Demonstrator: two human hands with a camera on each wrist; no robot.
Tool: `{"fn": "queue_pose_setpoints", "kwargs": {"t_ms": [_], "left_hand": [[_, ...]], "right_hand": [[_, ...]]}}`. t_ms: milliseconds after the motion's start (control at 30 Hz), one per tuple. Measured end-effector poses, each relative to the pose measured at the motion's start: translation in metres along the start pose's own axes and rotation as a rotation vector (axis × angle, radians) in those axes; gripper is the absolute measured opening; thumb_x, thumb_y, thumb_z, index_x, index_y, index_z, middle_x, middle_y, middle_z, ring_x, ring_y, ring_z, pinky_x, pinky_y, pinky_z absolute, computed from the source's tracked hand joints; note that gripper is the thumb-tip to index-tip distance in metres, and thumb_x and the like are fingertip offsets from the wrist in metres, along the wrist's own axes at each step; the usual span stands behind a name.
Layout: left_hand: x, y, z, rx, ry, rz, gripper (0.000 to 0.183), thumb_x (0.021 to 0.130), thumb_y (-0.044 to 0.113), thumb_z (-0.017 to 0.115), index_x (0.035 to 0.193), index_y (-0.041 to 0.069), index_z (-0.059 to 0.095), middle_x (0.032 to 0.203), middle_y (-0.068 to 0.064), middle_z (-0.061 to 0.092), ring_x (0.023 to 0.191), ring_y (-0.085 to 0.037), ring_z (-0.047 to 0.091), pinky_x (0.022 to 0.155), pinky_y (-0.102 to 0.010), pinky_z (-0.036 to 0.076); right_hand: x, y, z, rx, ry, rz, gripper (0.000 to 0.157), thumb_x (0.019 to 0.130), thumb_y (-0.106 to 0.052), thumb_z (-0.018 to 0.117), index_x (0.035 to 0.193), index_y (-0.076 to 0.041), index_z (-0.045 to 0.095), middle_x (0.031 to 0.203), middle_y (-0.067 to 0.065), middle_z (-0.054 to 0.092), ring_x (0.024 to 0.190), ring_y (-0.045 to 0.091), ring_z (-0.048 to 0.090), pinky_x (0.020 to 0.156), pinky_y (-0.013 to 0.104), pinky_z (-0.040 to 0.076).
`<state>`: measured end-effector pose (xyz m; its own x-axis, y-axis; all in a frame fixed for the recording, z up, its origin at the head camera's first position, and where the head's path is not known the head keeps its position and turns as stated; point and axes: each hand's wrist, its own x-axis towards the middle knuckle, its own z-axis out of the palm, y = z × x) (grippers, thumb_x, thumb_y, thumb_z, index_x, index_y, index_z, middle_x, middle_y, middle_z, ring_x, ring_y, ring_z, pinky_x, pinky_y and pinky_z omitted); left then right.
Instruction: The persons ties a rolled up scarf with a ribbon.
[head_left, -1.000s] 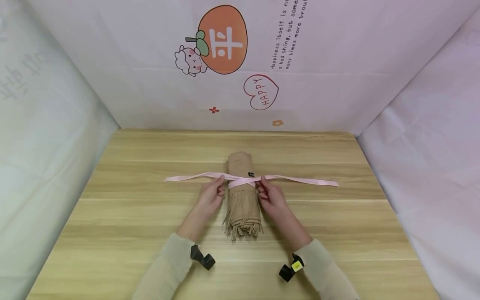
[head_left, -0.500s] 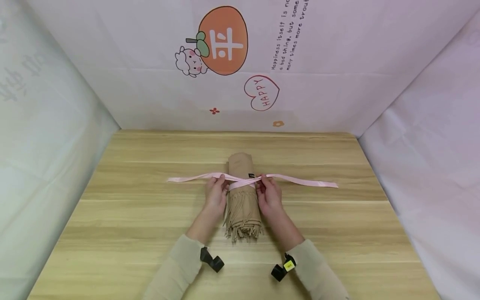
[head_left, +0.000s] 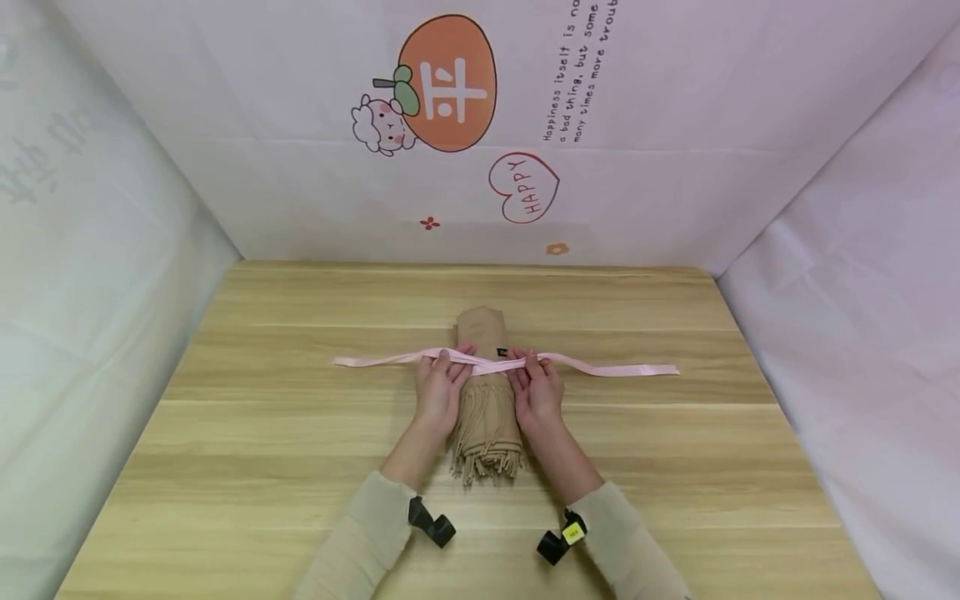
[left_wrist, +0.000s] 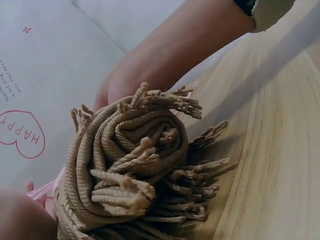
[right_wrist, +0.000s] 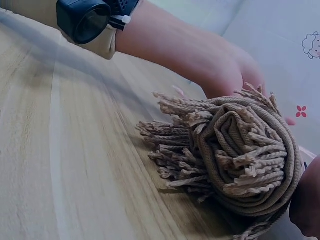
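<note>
A rolled tan scarf point(head_left: 486, 417) with fringe at its near end lies lengthwise on the table. Around its middle runs a pink ribbon point(head_left: 491, 367), its two strands crossing on top and its ends stretching out to both sides. At the scarf's left side, my left hand point(head_left: 438, 392) pinches the ribbon between thumb and fingers. My right hand point(head_left: 538, 393) pinches the ribbon on the right side, close to a small black label. Both wrist views show the coiled fringed end of the scarf point(left_wrist: 125, 160); there the fingertips are mostly hidden.
The wood-grain table point(head_left: 262, 467) stands against a white printed backdrop point(head_left: 300, 192), with white cloth walls on both sides. The ribbon's loose right end point(head_left: 645, 369) and left end point(head_left: 356, 362) rest on the tabletop.
Both hands have come closer together over the scarf, the left moving right and its fingers now reaching onto the roll. The ribbon strands between them have drawn together.
</note>
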<state>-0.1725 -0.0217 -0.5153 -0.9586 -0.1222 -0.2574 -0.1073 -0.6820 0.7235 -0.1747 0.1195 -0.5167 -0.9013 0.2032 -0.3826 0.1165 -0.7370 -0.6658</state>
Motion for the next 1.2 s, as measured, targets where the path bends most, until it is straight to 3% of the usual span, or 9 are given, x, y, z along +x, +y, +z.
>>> {"fn": "queue_pose_setpoints", "kwargs": {"t_ms": [233, 367, 667, 1000, 1200], "left_hand": [[0.002, -0.0019, -0.0009, -0.069, 0.024, -0.051, 0.039, 0.109, 0.013, 0.032, 0.136, -0.014, 0.036, 0.139, -0.032, 0.053, 0.135, -0.041, 0.05, 0.113, -0.044, 0.043], [0.0039, -0.0013, -0.0025, -0.09, 0.03, -0.069, 0.043, 0.11, 0.016, 0.033, 0.14, -0.013, 0.037, 0.142, -0.032, 0.051, 0.136, -0.04, 0.05, 0.113, -0.046, 0.043], [0.005, 0.0001, -0.0026, -0.183, 0.017, -0.082, 0.047, 0.11, 0.018, 0.033, 0.145, -0.012, 0.034, 0.148, -0.033, 0.043, 0.139, -0.039, 0.046, 0.116, -0.048, 0.04], [0.0059, -0.0023, -0.0008, -0.207, 0.032, -0.07, 0.04, 0.108, 0.017, 0.038, 0.136, -0.012, 0.043, 0.136, -0.029, 0.057, 0.126, -0.035, 0.06, 0.107, -0.046, 0.048], [0.0067, -0.0003, -0.0009, -0.147, 0.023, -0.076, 0.035, 0.108, 0.017, 0.04, 0.128, -0.01, 0.051, 0.121, -0.021, 0.068, 0.116, -0.029, 0.067, 0.098, -0.039, 0.056]], "right_hand": [[0.0015, -0.0005, -0.0014, 0.036, 0.022, 0.015, 0.036, 0.102, -0.02, 0.053, 0.128, 0.005, 0.053, 0.09, 0.003, 0.075, 0.09, 0.013, 0.075, 0.076, 0.023, 0.061], [0.0029, 0.0006, -0.0017, 0.061, 0.041, 0.016, 0.037, 0.101, -0.021, 0.055, 0.128, 0.005, 0.055, 0.094, 0.007, 0.075, 0.095, 0.017, 0.075, 0.079, 0.026, 0.062], [0.004, 0.0017, 0.0003, 0.101, 0.077, -0.025, 0.019, 0.101, -0.017, 0.058, 0.102, 0.001, 0.063, 0.083, 0.01, 0.075, 0.089, 0.022, 0.076, 0.072, 0.031, 0.063], [0.0061, -0.0019, 0.0014, 0.123, 0.074, -0.026, 0.032, 0.1, -0.021, 0.057, 0.116, 0.007, 0.058, 0.084, 0.01, 0.073, 0.101, 0.026, 0.074, 0.075, 0.031, 0.063], [0.0043, -0.0053, 0.0014, 0.113, 0.083, -0.01, 0.024, 0.099, -0.024, 0.058, 0.103, -0.001, 0.064, 0.083, 0.009, 0.073, 0.098, 0.024, 0.075, 0.077, 0.03, 0.063]]}}
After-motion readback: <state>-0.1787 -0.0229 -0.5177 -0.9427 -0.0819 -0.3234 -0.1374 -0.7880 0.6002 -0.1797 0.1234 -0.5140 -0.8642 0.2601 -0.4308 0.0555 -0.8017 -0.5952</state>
